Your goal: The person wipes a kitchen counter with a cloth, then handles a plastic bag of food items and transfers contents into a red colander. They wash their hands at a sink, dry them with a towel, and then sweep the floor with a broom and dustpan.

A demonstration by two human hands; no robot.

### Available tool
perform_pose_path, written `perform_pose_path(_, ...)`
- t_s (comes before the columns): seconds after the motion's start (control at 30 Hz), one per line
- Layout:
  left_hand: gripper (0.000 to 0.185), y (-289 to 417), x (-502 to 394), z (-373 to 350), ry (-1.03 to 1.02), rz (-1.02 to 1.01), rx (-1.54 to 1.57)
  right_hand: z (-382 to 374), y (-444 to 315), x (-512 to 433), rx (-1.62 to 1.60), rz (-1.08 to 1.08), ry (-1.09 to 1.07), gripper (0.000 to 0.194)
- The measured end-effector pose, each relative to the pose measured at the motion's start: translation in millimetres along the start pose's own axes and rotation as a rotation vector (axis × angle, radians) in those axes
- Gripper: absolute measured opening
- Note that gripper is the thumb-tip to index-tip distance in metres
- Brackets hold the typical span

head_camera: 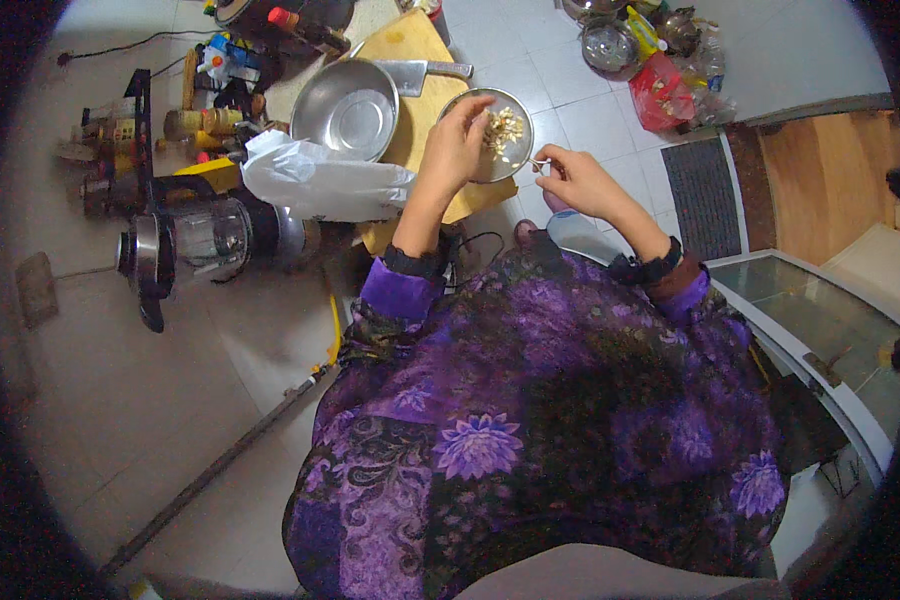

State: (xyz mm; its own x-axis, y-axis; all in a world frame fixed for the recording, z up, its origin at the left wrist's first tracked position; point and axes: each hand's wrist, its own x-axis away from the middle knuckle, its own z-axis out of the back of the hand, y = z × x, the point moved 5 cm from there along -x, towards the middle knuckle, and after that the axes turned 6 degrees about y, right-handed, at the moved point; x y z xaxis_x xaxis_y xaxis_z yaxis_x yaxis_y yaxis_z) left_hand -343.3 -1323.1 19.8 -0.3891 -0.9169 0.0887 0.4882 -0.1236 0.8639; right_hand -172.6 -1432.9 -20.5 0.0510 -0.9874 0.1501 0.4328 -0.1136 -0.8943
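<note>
A round metal dish point(499, 169) holds small pale pieces point(504, 135), perhaps seeds or peeled garlic; it overlaps the edge of the wooden cutting board in view. My left hand point(456, 139) is over the dish's left side, fingers bent; whether anything is between its fingertips cannot be told. At the dish's right rim, my right hand point(570, 176) pinches a thin pale piece whose kind is unclear. On the wooden cutting board point(435, 45) lies a cleaver point(427, 73). An empty steel bowl point(345, 109) stands left of my left hand, with a white plastic bag point(322, 184) just below it.
Bottles and jars point(202, 121) crowd the upper left, above a blender point(202, 232). On the tiled floor at the upper right are metal pots point(609, 46) and a red plastic bag point(660, 94). A glass-topped cabinet point(810, 300) stands at the right.
</note>
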Motion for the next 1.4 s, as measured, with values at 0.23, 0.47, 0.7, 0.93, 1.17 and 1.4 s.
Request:
perform_pose_path(0.23, 0.062, -68, 14, 18, 0.063, 0.378, 1.315, -76, 60, -48, 0.106, -0.011, -0.074, 0.032)
perform_pose_path(0.47, 0.063, -93, 34, 36, 0.189, 0.315, 1.438, -145, 85, -86, 0.15, 0.035, -0.029, 0.029)
perform_pose_path(0.7, 0.064, -102, 53, 37, 0.181, 0.307, 1.394, -168, 63, -89, 0.461, 0.167, 0.095, 0.035)
perform_pose_path(0.93, 0.062, -84, 57, 1, 0.073, 0.408, 1.53, -115, 49, -73, 0.416, 0.179, 0.332, 0.032)
perform_pose_path(1.17, 0.058, 14, 55, -95, -0.296, 0.426, 1.453, 60, 72, -12, -0.364, -0.297, 0.696, 0.036)
perform_pose_path(1.4, 0.067, 140, 36, -256, -0.491, 0.531, 1.24, 152, 54, 101, 0.292, 0.359, 0.741, 0.057)
